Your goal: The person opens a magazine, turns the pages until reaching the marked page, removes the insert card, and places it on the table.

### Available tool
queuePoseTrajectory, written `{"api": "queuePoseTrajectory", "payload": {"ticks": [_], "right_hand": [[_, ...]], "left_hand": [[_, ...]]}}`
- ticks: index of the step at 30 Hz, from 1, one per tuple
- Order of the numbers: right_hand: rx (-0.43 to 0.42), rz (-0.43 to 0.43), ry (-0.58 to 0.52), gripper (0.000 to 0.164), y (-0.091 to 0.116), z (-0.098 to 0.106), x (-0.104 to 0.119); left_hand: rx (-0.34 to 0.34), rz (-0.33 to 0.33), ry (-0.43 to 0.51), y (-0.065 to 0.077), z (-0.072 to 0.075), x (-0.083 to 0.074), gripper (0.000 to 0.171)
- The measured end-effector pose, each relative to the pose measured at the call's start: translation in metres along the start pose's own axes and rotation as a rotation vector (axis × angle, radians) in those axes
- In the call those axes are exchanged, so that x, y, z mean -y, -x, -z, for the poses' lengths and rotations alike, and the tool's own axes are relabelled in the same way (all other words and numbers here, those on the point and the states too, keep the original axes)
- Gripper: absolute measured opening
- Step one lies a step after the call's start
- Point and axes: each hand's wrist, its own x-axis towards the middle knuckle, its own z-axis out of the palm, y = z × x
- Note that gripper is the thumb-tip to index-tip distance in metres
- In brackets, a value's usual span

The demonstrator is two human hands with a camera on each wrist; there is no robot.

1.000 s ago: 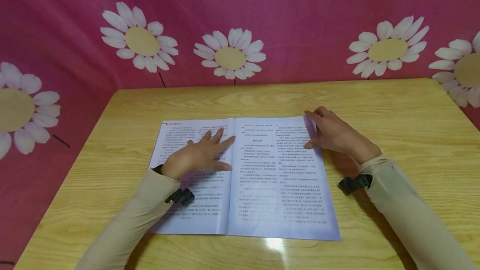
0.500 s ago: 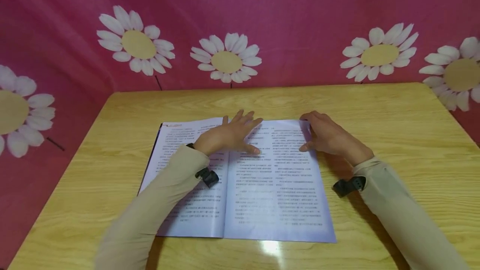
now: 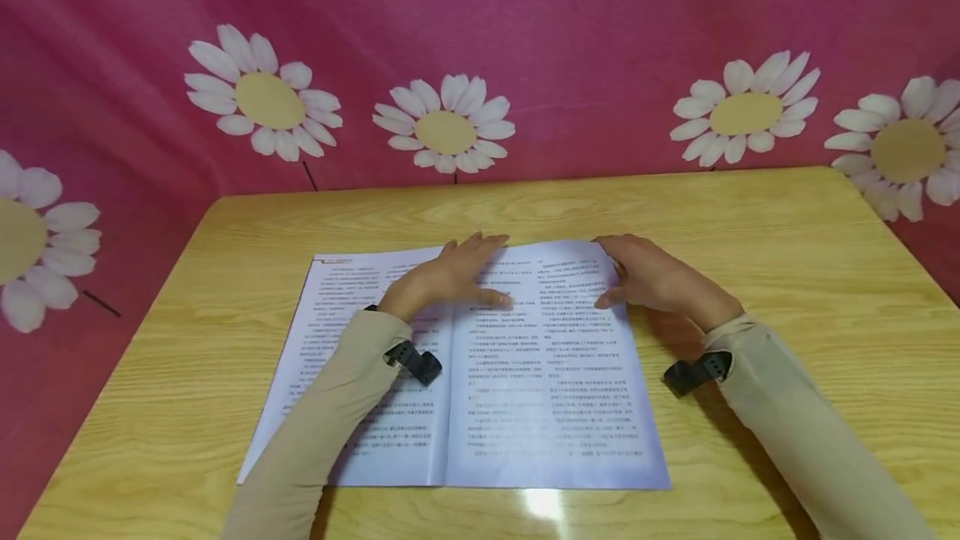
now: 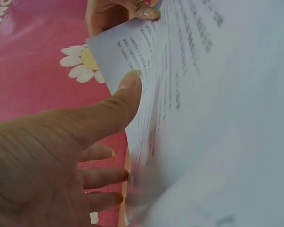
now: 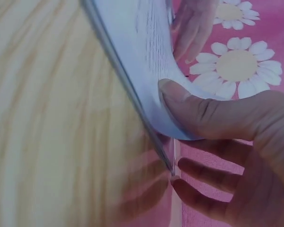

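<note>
An open magazine (image 3: 555, 407) with printed text lies spread on the wooden table. My right hand (image 3: 663, 277) is at its upper right corner and pinches a page. In the right wrist view the thumb (image 5: 194, 109) lies on the curved page (image 5: 146, 56), with the fingers beneath it; the page is lifted off the sheets below. My left hand (image 3: 446, 273) is over the upper middle of the magazine, its fingers extended and its thumb apart. The left wrist view shows the left hand (image 4: 66, 156) beside the bowed paper, holding nothing.
A light wood-grain table (image 3: 787, 290) carries the magazine. Behind it hangs a pink cloth (image 3: 585, 40) printed with white daisies. Each wrist wears a black strap device (image 3: 416, 362).
My left hand has moved right and slightly up, from the left page to the upper middle. The right hand stays near its corner, where the page now bows up more.
</note>
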Motion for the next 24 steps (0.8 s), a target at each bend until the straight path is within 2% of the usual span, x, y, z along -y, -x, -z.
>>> {"api": "queuePoseTrajectory", "payload": {"ticks": [5,11,20,24], "right_hand": [[0.008,0.003,-0.062,0.06,0.001,-0.001,-0.003],[0.022,-0.013,-0.074,0.05,0.001,0.0,-0.007],[0.046,-0.014,-0.129,0.065,0.004,0.005,-0.008],[0.063,-0.009,-0.214,0.054,0.004,0.006,-0.014]], "left_hand": [[-0.052,-0.036,0.033,0.0,-0.003,0.005,0.098],[-0.085,-0.061,0.088,-0.001,-0.002,0.007,0.096],[-0.123,-0.091,0.126,-0.001,-0.001,0.007,0.081],[-0.132,-0.096,0.13,0.002,0.0,0.006,0.073]]}}
